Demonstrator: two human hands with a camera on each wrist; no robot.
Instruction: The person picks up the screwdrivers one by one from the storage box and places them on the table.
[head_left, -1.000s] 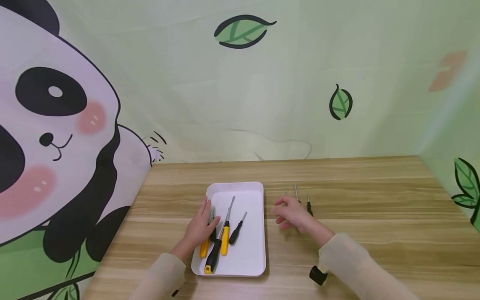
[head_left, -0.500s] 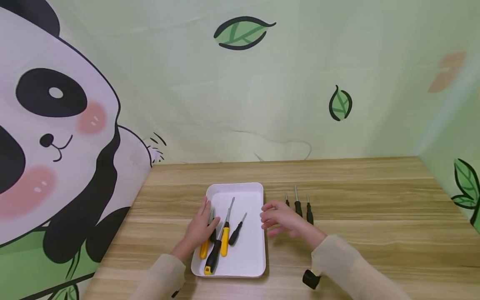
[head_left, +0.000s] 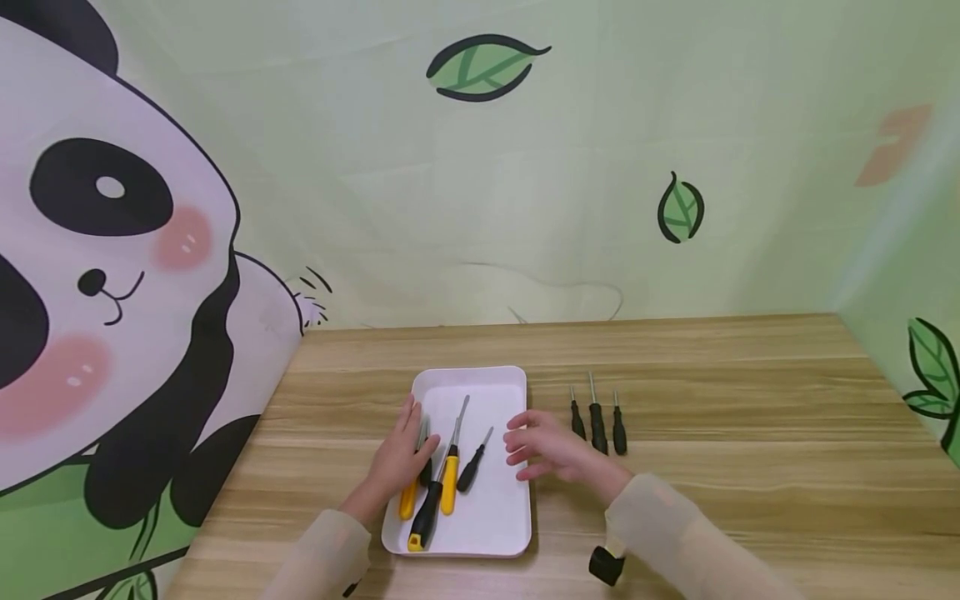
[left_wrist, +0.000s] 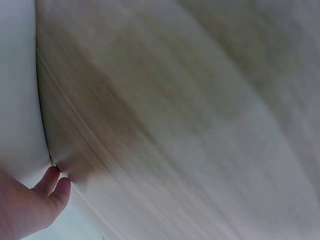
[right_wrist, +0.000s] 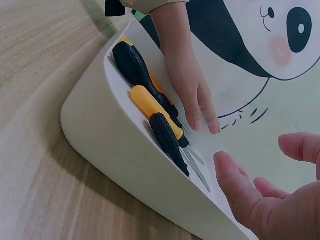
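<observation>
touching the tray (head_left: 506, 525) at left, the left hand (head_left: 399, 454) is unclenched; the right hand (head_left: 553, 450) hangs loose. tray seems light, stiff; best held by long sides.

1. Tray (head_left: 491, 512) set on tabletop (head_left: 735, 417); tabletop bounded behind by wall (head_left: 570, 192).
2. Screwdrivers (head_left: 449, 485) grouped inside tray, left and middle.
3. Three loose screwdrivers (head_left: 597, 428) laid side by side, right of tray.
4. Tray flanked by left hand (head_left: 397, 452) at left rim, right hand (head_left: 553, 450) at right.
</observation>
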